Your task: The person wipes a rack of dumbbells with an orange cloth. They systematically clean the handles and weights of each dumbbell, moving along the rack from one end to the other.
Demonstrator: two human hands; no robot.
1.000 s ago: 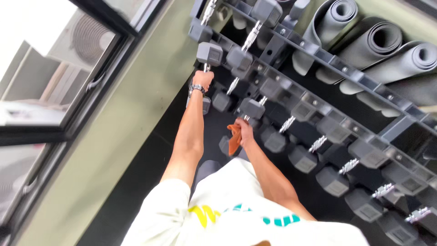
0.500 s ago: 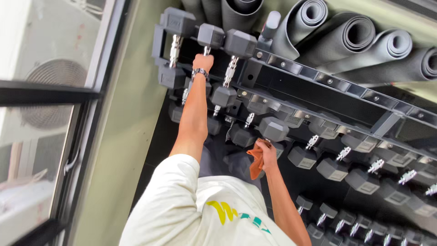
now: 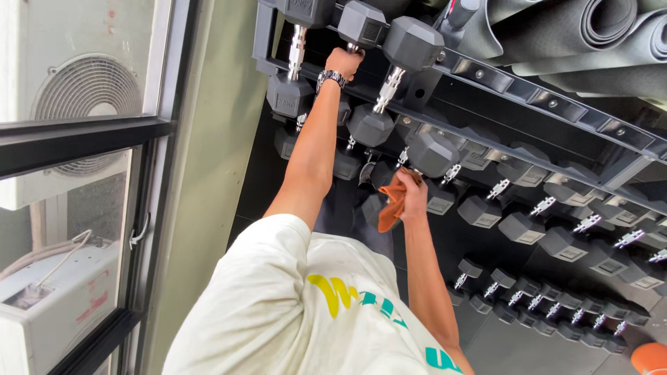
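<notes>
Two hands are working: left hand (image 3: 344, 61) gripping a heavy, rigid dumbbell's (image 3: 361, 28) handle; right hand (image 3: 415, 196) clutching a soft orange cloth (image 3: 391, 207).

A gym, by every sign: a tiered black dumbbell rack (image 3: 556, 104) loaded with rows of hex-headed dumbbells (image 3: 389, 80) with chrome handles, rolled exercise mats (image 3: 590, 28) stacked on top, dark rubber flooring (image 3: 528, 347) below, a tall window (image 3: 76, 173) beside, with air-conditioning units (image 3: 83, 90) outside.
</notes>
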